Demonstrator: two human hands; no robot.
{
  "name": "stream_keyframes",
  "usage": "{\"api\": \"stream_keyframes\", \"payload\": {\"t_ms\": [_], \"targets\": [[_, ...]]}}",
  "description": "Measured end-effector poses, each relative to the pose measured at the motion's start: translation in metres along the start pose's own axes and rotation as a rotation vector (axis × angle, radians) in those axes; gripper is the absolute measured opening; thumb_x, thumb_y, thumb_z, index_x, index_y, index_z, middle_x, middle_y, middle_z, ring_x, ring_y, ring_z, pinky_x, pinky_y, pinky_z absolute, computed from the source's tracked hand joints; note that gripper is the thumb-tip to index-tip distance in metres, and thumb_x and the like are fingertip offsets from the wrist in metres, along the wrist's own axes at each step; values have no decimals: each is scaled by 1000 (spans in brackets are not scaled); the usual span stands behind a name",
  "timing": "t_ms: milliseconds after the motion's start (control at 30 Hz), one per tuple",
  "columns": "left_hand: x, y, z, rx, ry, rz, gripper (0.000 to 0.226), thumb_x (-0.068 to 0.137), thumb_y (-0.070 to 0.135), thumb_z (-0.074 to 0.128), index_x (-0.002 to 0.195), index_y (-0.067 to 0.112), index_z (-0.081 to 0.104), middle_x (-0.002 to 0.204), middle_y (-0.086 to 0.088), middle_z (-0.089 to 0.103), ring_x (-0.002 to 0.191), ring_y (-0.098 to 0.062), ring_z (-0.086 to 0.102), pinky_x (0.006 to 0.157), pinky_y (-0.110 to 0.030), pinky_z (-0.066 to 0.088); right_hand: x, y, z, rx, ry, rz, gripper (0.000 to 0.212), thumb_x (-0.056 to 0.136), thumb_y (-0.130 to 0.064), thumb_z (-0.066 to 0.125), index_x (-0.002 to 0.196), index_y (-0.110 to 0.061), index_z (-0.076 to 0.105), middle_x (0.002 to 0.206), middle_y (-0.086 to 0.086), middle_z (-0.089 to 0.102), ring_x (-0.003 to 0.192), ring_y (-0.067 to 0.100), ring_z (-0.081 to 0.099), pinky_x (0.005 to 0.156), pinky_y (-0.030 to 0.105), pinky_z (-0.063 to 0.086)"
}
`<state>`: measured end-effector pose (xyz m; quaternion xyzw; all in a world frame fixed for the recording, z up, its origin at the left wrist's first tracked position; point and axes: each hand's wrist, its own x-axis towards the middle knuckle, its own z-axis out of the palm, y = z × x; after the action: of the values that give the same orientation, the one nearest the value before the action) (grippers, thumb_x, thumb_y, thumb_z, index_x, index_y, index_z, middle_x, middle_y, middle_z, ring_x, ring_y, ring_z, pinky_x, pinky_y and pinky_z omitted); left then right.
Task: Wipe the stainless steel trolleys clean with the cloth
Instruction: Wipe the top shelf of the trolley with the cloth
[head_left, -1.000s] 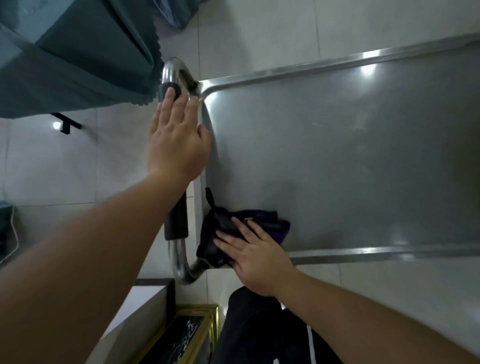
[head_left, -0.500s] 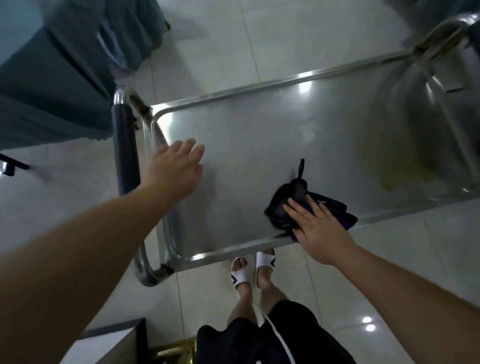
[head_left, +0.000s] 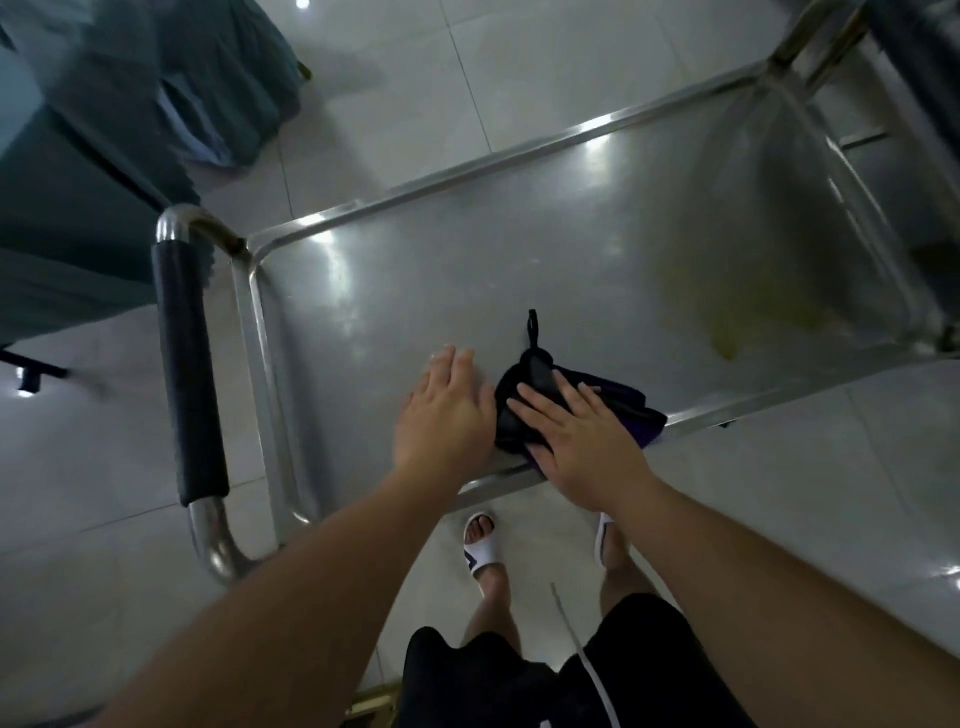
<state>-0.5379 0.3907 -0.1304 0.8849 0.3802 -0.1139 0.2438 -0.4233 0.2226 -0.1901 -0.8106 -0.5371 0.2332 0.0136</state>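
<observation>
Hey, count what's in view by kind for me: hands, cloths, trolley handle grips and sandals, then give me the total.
Hands: 2, left hand and right hand
Cloths: 1, dark cloth
Black handle grips: 1, black grip
White sandals: 2, one sandal and the other sandal
Total: 6

Looks like a restaurant or banquet room: steel trolley (head_left: 519, 249) on glossy tiled floor (head_left: 519, 67), beside a table in teal cloth (head_left: 78, 197).
</observation>
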Motion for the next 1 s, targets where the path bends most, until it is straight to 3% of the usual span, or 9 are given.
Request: {"api": "stream_keyframes", "payload": {"t_ms": [200, 500, 633, 733, 833, 1000], "targets": [[28, 48, 30, -59, 41, -128, 63, 110, 47, 33, 168, 27, 18, 177, 0, 11, 162, -20, 9, 128, -43, 14, -4, 64, -2, 28, 75, 7, 58, 107, -51, 31, 163, -37, 29, 171, -16, 19, 160, 26, 12, 129, 49, 14], [89, 84, 52, -75, 224, -397, 64, 109, 42, 35, 168, 23, 21, 177, -2, 10, 163, -20, 8, 129, -40, 10, -38, 228, -38, -31, 116, 76, 59, 106, -50, 25, 163, -38, 26, 170, -17, 19, 160, 26, 12, 130, 46, 9], [104, 81, 56, -46, 250, -389, 64, 109, 42, 37, 168, 23, 21, 178, -1, 9, 163, -20, 6, 130, -41, 9, -49, 296, -54, -25, 143, 152, 59, 105, -48, 29, 163, -37, 28, 170, -14, 24, 158, 30, 17, 128, 51, 11], [115, 69, 56, -7, 284, -371, 64, 108, 41, 37, 168, 25, 21, 178, 0, 9, 163, -20, 5, 130, -42, 9, -50, 335, -66, 43, 214, 320, 60, 103, -47, 32, 161, -34, 32, 169, -9, 29, 154, 37, 25, 125, 59, 18], [122, 57, 58, 18, 318, -375, 63, 109, 42, 34, 168, 26, 20, 178, 0, 9, 163, -20, 4, 131, -41, 6, -43, 348, -71, 120, 275, 575, 60, 104, -48, 28, 163, -33, 27, 171, -10, 22, 157, 34, 19, 128, 56, 12], [122, 54, 72, 15, 369, -370, 64, 109, 42, 30, 169, 27, 16, 178, 1, 8, 163, -17, 2, 131, -39, 0, -24, 291, -57, 171, 355, 792, 61, 106, -50, 25, 164, -29, 23, 173, -6, 17, 157, 39, 17, 126, 59, 17]]}}
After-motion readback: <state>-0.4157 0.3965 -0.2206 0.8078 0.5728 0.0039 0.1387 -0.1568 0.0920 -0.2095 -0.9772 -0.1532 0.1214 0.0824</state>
